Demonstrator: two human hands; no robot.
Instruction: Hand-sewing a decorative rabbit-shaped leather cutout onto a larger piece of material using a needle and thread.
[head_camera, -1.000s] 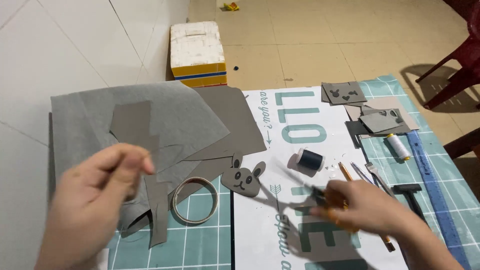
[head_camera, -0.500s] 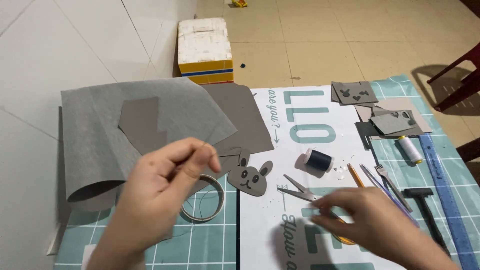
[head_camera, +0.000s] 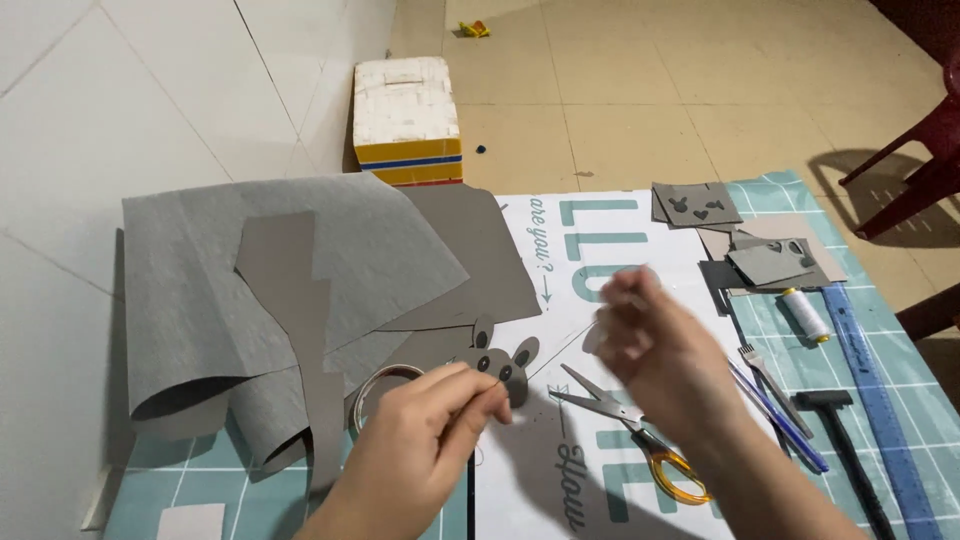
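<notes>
A white rectangular box with yellow-and-blue base (head_camera: 406, 120) stands beyond the white poster sheet with teal lettering (head_camera: 590, 250), on the floor.

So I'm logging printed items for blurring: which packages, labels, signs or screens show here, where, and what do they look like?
Box: on the floor past the mat, rectangular, white top, yellow side with a blue stripe.
Poster: flat under the hands, white sheet with large teal lettering and black script.
No screens.

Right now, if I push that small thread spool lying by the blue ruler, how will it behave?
The thread spool lies on its side, so it will probably roll rather than slide. It looks small and likely light, so a gentle nudge should move it. The blue ruler right beside it may stop it on that side.
</notes>
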